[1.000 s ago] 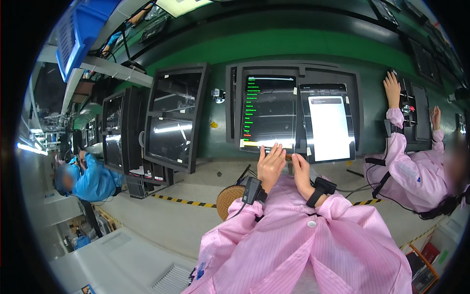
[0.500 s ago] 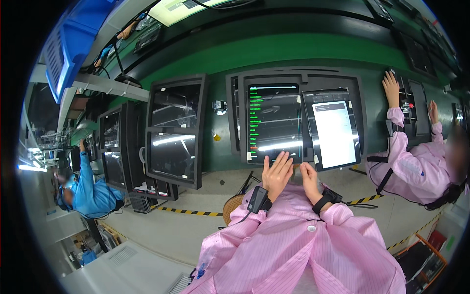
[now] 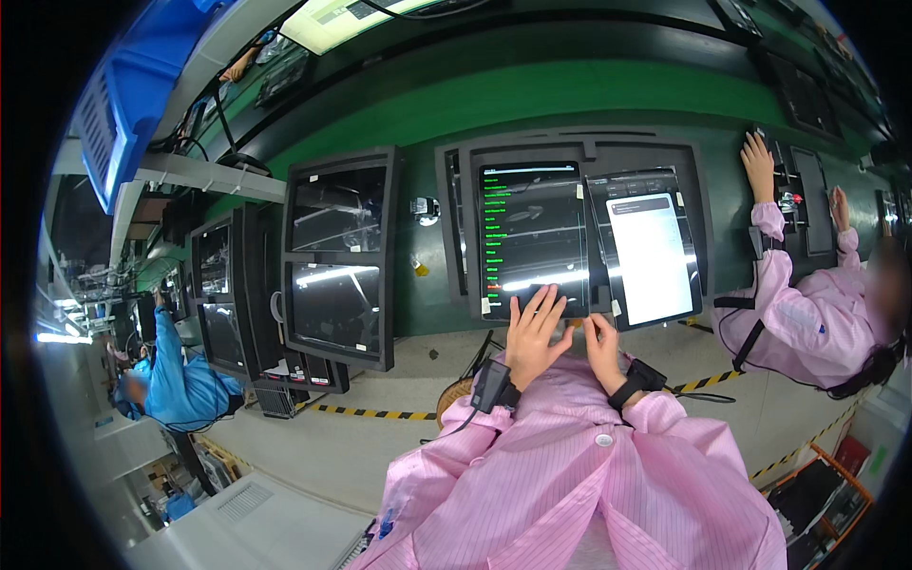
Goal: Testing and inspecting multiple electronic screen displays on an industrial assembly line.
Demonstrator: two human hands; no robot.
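Two tablets lie face up in a black tray (image 3: 699, 157). On the left tablet (image 3: 532, 228), green text lines run down a dark screen. The right tablet (image 3: 650, 261) sits slightly tilted and shows a bright white panel with a grey box near its top. My left hand (image 3: 537, 342) is open, its fingers spread over the left tablet's lower edge. Beside it, at the right tablet's lower left corner, my right hand (image 3: 602, 353) has its fingers curled with thumb and forefinger close together. Whatever may be between those fingertips is too small to make out.
Left of the tray stands a black frame (image 3: 388, 256) holding two dark screens, with another similar frame (image 3: 228, 285) beyond it. Small items (image 3: 425, 209) rest on the green bench between. A co-worker in pink (image 3: 798, 313) works at the right; one in blue (image 3: 185, 380) at the left.
My left hand has shifted slightly left, with its fingers spread wider and its thumb out to the side. The green lines on the left tablet have changed. My right hand has barely moved.
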